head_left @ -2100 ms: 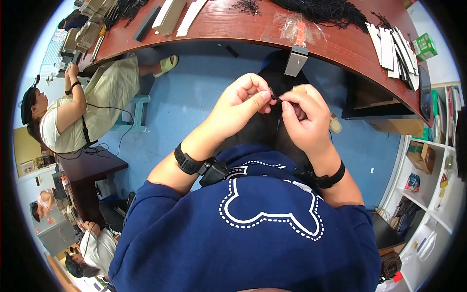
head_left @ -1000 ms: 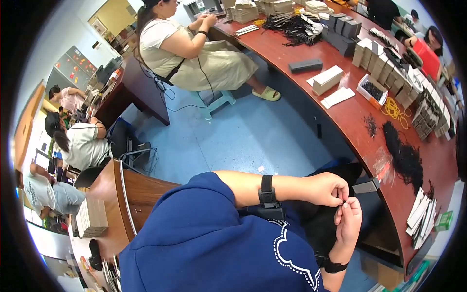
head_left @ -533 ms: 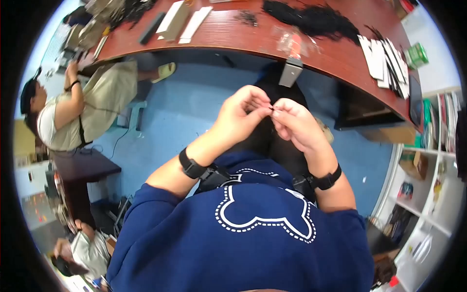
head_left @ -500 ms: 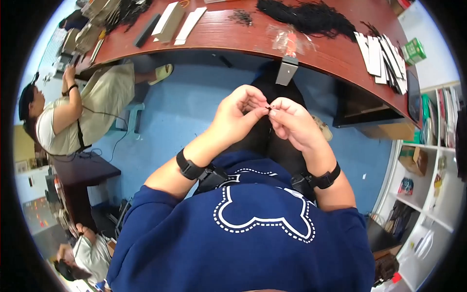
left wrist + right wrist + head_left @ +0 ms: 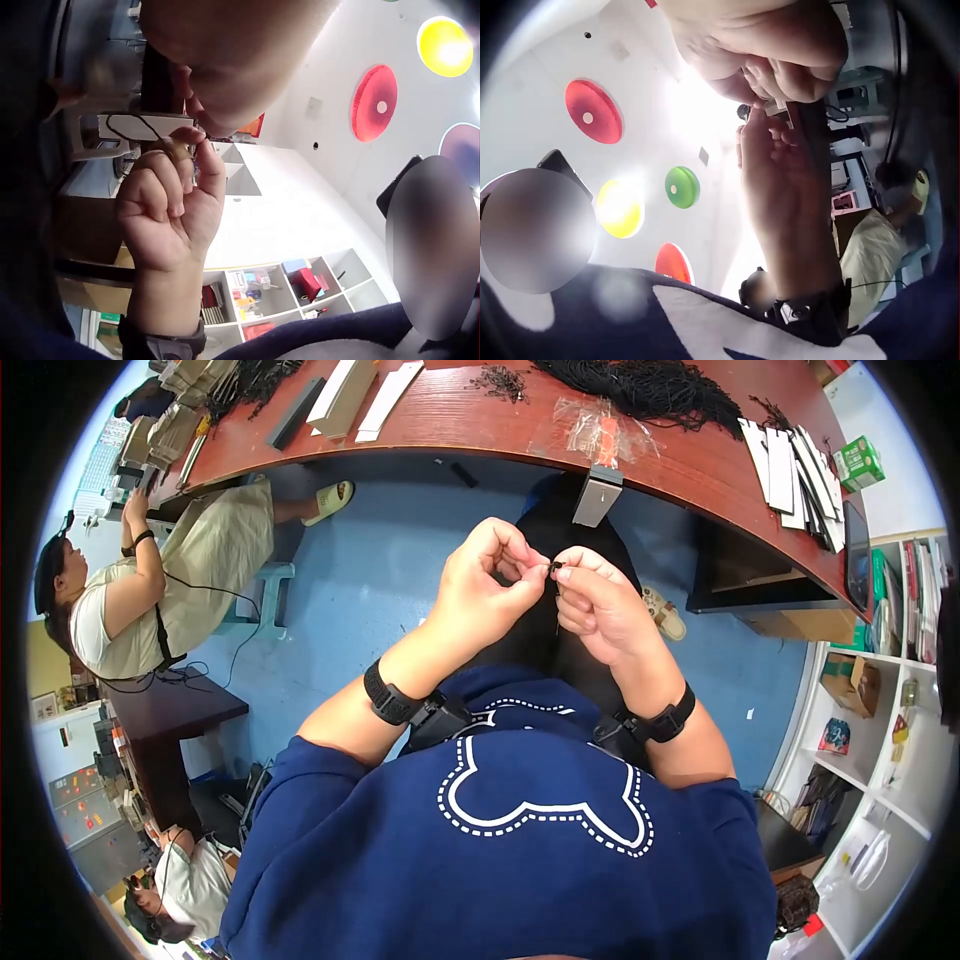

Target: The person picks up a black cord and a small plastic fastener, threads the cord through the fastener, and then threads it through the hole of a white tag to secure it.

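Note:
My left hand (image 5: 487, 585) and right hand (image 5: 606, 605) meet fingertip to fingertip above my lap. Between them is a small black piece of cord (image 5: 556, 567), pinched by thumb and forefinger on each side. A thin dark loop of that cord (image 5: 133, 115) hangs out beside the right hand (image 5: 166, 206) in the left wrist view, where the left hand (image 5: 240, 56) fills the top. The right wrist view has the fingertips of both hands touching; the cord is mostly hidden there.
The red-brown table (image 5: 450, 425) lies ahead, with a black cord bundle (image 5: 650, 388), white strips (image 5: 790, 470) and a grey box (image 5: 598, 497) jutting over its edge. A person (image 5: 150, 580) sits at the left. White shelves (image 5: 870, 750) stand at the right.
The head view swung left about a second ago and is back over my lap. The hands stay together around the cord; the right fingers are less tightly bunched than two seconds ago.

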Demonstrator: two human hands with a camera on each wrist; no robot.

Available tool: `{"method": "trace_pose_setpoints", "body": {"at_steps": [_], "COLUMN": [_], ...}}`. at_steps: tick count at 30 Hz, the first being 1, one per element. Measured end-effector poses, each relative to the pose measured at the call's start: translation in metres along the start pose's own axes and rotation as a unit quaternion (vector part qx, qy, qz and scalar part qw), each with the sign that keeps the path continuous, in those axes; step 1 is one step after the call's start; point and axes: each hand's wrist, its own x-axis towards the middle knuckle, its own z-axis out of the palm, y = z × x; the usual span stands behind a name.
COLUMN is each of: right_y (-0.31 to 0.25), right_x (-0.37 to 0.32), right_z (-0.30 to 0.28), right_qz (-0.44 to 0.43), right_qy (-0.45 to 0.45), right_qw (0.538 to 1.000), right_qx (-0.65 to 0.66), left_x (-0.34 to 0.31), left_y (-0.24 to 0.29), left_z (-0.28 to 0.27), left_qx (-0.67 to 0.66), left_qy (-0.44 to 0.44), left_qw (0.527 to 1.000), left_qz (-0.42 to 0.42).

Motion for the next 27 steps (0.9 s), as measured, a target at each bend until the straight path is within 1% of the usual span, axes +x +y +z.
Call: {"method": "trace_pose_setpoints", "body": {"at_steps": [1,3,4,6,7,9,12,14,15,16,17,19,21,22,23,25,26,27], "right_y": [0.000,0.000,0.001,0.002,0.003,0.005,0.003,0.004,0.003,0.004,0.006,0.005,0.004,0.005,0.004,0.002,0.002,0.001], "right_x": [0.000,0.002,0.002,0.002,0.003,0.005,0.003,0.002,0.001,0.001,0.001,-0.001,-0.002,-0.003,-0.002,-0.004,-0.004,-0.004], "right_z": [0.000,0.000,0.000,0.001,-0.001,-0.005,-0.006,-0.006,-0.006,-0.009,-0.011,-0.008,-0.009,-0.010,-0.013,-0.011,-0.011,-0.011], "right_qz": [0.000,0.013,0.014,0.021,0.021,0.037,0.017,0.017,0.020,0.013,0.011,0.008,0.000,-0.002,-0.002,-0.013,-0.011,-0.018], "right_qy": [0.001,-0.006,-0.006,0.003,0.003,-0.028,-0.019,-0.011,-0.004,-0.024,-0.010,0.009,0.009,0.008,-0.011,-0.009,-0.011,-0.011], "right_qw": [1.000,0.998,0.998,0.992,0.992,0.991,0.995,0.997,0.999,0.998,0.999,0.999,0.999,0.999,0.999,1.000,1.000,1.000], "right_qx": [0.000,0.055,0.055,0.121,0.122,0.123,0.099,0.076,0.051,0.055,0.047,0.038,0.041,0.045,0.042,0.010,0.012,-0.015], "left_x": [0.000,0.000,0.000,0.000,0.000,0.001,0.002,0.003,0.002,0.001,0.001,0.003,0.003,0.003,0.003,0.005,0.005,0.004], "left_y": [0.001,0.000,-0.003,-0.004,-0.004,-0.003,0.000,0.003,0.002,0.000,-0.001,0.001,0.001,0.002,0.004,0.008,0.008,0.005], "left_z": [0.001,0.002,0.002,0.003,0.003,0.005,0.006,0.003,0.001,0.000,0.000,-0.001,-0.004,-0.006,-0.007,-0.006,-0.005,-0.007], "left_qx": [-0.004,-0.007,-0.020,-0.034,-0.047,-0.062,-0.048,0.002,0.000,0.037,0.072,0.057,0.021,-0.077,-0.074,-0.074,-0.077,-0.075], "left_qy": [-0.001,-0.002,0.000,0.003,0.005,0.003,0.004,-0.017,-0.026,-0.035,-0.042,-0.050,-0.077,-0.092,-0.089,-0.112,-0.106,-0.105], "left_qw": [1.000,1.000,1.000,0.999,0.999,0.998,0.998,1.000,1.000,0.999,0.996,0.997,0.996,0.992,0.993,0.983,0.983,0.983], "left_qz": [-0.006,-0.011,-0.009,-0.006,-0.013,-0.018,-0.027,-0.016,-0.011,0.005,0.022,0.025,0.033,-0.029,-0.034,-0.123,-0.126,-0.128]}}
